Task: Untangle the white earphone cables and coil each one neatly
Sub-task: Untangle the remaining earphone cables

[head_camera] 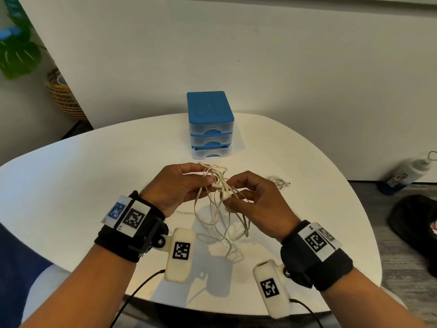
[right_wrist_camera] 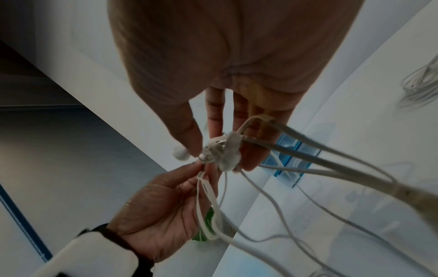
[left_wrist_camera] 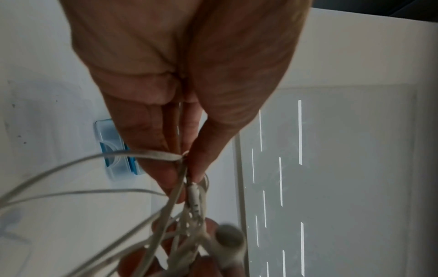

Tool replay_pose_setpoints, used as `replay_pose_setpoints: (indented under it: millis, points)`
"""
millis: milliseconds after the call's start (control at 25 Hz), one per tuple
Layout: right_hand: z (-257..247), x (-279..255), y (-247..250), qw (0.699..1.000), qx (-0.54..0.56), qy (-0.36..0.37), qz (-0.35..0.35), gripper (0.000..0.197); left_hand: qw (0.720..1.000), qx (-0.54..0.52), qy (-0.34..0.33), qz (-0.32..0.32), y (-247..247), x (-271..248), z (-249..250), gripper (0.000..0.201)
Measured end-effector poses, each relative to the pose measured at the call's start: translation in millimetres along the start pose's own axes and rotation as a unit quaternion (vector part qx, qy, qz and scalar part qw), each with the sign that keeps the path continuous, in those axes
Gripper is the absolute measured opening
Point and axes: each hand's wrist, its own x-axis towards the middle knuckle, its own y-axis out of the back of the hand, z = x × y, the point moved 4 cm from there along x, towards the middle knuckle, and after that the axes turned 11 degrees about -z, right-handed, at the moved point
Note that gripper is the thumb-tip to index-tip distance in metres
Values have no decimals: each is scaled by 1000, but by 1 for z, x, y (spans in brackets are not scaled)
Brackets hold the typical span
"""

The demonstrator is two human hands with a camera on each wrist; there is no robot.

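Note:
A tangle of white earphone cables (head_camera: 218, 204) hangs in the air above the white table (head_camera: 71, 185), its loops trailing down onto the tabletop. My left hand (head_camera: 179, 185) pinches strands at the top of the knot (left_wrist_camera: 187, 163). My right hand (head_camera: 250, 195) pinches the knotted clump with an earbud (right_wrist_camera: 225, 150). An earbud (left_wrist_camera: 228, 241) shows close in the left wrist view. A second, coiled white earphone cable (head_camera: 279, 181) lies on the table just right of my right hand, also seen as the coil (right_wrist_camera: 421, 82).
A small blue drawer unit (head_camera: 210, 124) with three clear drawers stands behind the hands. Off the table to the right, a bottle (head_camera: 406, 174) and a black bag (head_camera: 416, 223) lie on the floor. A plant and basket (head_camera: 63, 95) stand at far left.

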Motion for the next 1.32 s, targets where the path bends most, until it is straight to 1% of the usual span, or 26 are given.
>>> replay_pose_setpoints:
  millis: [80, 160, 240, 360, 440, 480, 560, 600, 720, 760, 880, 960, 1080, 1160, 1240, 1320]
  points:
    - [0, 0, 1, 1000, -12, 2, 24, 25, 1000, 1, 8, -10, -1, -1, 1, 19]
    - [-1, 0, 2, 999, -9, 5, 47, 18, 1000, 2, 15, -13, -1, 0, 2, 19]
    - [-1, 1, 3, 998, 2, 5, 60, 10, 999, -5, 25, -23, -2, 1, 1, 25]
    - [0, 2, 8, 996, 33, -5, 80, 2, 997, -13, 39, -58, -2, 2, -2, 37]
    - [1, 2, 8, 995, 56, -18, 83, 4, 996, 16, 39, -80, -2, 2, -3, 43]
    - [1, 1, 7, 995, 63, -24, 75, 4, 995, 41, 35, -81, -3, 2, -3, 42]
    - [-1, 1, 1, 996, 76, -29, 43, 7, 994, 89, 29, -55, -2, 4, -4, 35]
    - [-3, 1, -3, 996, 84, -28, 27, 7, 994, 97, 28, -38, -2, 5, -5, 32]
    - [-5, 2, -9, 996, 84, -17, 5, 7, 996, 78, 36, -3, -1, 5, -8, 25]
    - [-4, 2, -9, 998, 64, -14, 10, 6, 996, 76, 39, -1, -1, 5, -8, 22]
    - [-1, 2, -1, 997, -53, -10, 51, 3, 996, 83, 35, 2, -6, 6, -7, 10]
    - [0, 1, 2, 992, -102, -7, 74, 5, 995, 99, 30, 7, -11, 7, -8, 8]
    - [-2, 1, 3, 993, -92, -9, 78, 3, 990, 136, 25, 7, -19, 7, -10, 10]
    - [-7, 2, 3, 994, -76, -4, 74, 4, 991, 134, -11, 23, -20, 7, -7, 7]
    - [-12, 2, 3, 995, -52, 2, 79, 5, 990, 122, -47, 41, -18, 7, -4, 9]
    - [-16, 1, 2, 996, -20, 0, 83, 6, 991, 117, -56, 34, -18, 9, -4, 8]
